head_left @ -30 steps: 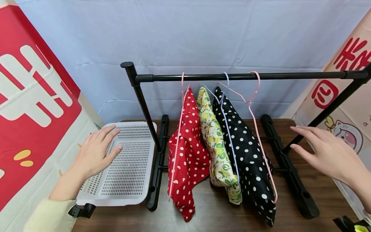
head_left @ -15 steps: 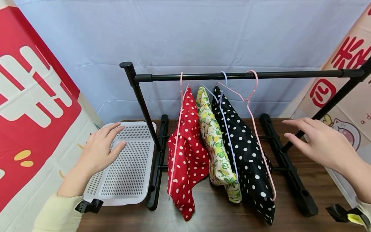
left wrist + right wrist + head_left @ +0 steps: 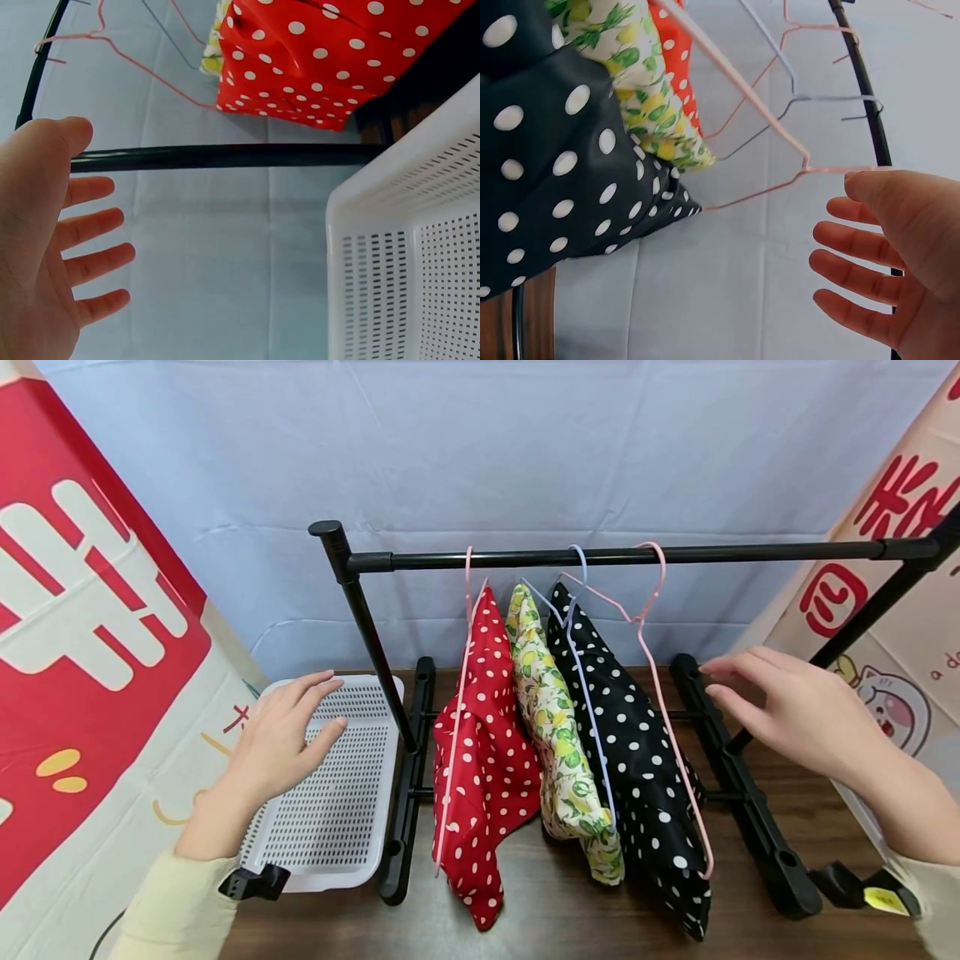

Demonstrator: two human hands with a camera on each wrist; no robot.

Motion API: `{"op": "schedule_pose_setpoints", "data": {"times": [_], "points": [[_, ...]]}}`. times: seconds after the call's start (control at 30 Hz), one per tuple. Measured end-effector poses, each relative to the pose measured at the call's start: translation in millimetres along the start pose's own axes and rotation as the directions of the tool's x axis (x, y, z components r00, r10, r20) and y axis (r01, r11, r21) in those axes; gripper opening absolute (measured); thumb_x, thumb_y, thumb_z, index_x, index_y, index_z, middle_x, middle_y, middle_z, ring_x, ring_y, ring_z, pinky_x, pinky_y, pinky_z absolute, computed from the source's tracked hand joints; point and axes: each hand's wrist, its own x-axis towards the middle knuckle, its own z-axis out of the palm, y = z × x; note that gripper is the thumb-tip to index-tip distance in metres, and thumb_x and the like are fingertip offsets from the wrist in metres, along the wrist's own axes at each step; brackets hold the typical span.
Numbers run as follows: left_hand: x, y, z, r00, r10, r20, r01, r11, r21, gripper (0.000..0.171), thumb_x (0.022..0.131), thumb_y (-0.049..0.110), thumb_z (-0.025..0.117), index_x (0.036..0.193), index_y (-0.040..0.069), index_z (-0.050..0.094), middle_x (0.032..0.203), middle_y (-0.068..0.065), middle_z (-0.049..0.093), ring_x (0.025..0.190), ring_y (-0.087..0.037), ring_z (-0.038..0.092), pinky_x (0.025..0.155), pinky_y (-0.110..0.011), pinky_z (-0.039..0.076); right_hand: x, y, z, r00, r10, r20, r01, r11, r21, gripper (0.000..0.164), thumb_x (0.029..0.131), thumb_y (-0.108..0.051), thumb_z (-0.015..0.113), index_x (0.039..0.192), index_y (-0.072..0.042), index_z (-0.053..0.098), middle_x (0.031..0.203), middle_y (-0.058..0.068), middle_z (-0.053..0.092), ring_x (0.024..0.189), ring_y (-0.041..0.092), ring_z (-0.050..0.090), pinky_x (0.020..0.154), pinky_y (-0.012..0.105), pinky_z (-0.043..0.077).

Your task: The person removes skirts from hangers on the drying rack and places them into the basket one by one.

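Three cloths hang from the rack's black bar (image 3: 510,560). Leftmost is a red polka-dot cloth (image 3: 487,760) on a pink hanger (image 3: 459,718). A lemon-print cloth (image 3: 558,735) hangs in the middle on a blue hanger (image 3: 588,702). At right, a black polka-dot cloth (image 3: 637,760) hangs on another pink hanger (image 3: 660,693). My left hand (image 3: 281,739) hovers over the white basket with its fingers apart and holds nothing. Beside the black cloth, near the rack's right post, my right hand (image 3: 795,714) is in the air, fingers loosely bent and nothing in them.
The perforated white basket (image 3: 393,777) stands left of the rack on a brown wooden table (image 3: 337,927). Black rack feet (image 3: 401,852) run front to back on the tabletop. A pale blue cloth (image 3: 487,443) covers the back, with printed hangings (image 3: 97,693) at the sides.
Both hands have moved inward: the left to the right over the basket, the right to the left toward the black cloth. The hanging cloths stay in place.
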Motion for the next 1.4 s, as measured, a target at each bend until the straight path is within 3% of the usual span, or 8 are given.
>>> {"op": "schedule_pose_setpoints", "data": {"times": [0.2, 0.73, 1.0, 1.4], "points": [[4.7, 5.5, 2.8, 1.000, 0.008, -0.004, -0.008, 1.000, -0.009, 0.049, 0.084, 0.029, 0.061, 0.127, 0.009, 0.052, 0.133, -0.010, 0.049, 0.119, -0.032, 0.046, 0.098, -0.052, 0.034, 15, -10, -3, 0.998, -0.052, -0.041, 0.054, 0.998, 0.045, 0.019, 0.079, -0.011, 0.068, 0.098, -0.015, 0.065, 0.080, -0.008, 0.059, 0.062, 0.004, 0.048, 0.055, 0.016, 0.036], [13.8, 17.0, 12.0, 1.000, 0.022, -0.001, -0.022, 0.998, -0.067, 0.045, 0.088, 0.032, 0.057, 0.128, 0.011, 0.052, 0.132, -0.007, 0.050, 0.120, -0.028, 0.046, 0.097, -0.049, 0.036, 46, -37, 2, 0.987, -0.121, -0.105, 0.135, 0.981, 0.142, 0.021, 0.076, -0.004, 0.069, 0.095, -0.014, 0.068, 0.077, -0.007, 0.059, 0.062, 0.003, 0.044, 0.058, 0.016, 0.034], [14.2, 22.3, 20.0, 1.000, 0.011, 0.020, -0.009, 0.996, -0.083, 0.044, 0.089, 0.033, 0.055, 0.128, 0.011, 0.052, 0.134, -0.007, 0.048, 0.121, -0.029, 0.045, 0.098, -0.050, 0.036, 63, -50, 5, 0.990, -0.126, -0.058, 0.135, 0.970, 0.202, 0.021, 0.080, -0.006, 0.067, 0.099, -0.015, 0.069, 0.086, -0.002, 0.066, 0.063, 0.006, 0.054, 0.057, 0.022, 0.042], [14.5, 29.1, 34.1, 1.000, 0.030, 0.005, -0.029, 0.994, -0.102, 0.045, 0.089, 0.032, 0.057, 0.128, 0.012, 0.052, 0.134, -0.007, 0.048, 0.123, -0.027, 0.045, 0.100, -0.047, 0.036, 89, -77, 14, 0.998, -0.047, 0.047, 0.030, 0.953, 0.300, 0.017, 0.088, -0.011, 0.059, 0.102, -0.012, 0.068, 0.089, 0.001, 0.069, 0.068, 0.011, 0.065, 0.060, 0.031, 0.050]]}}
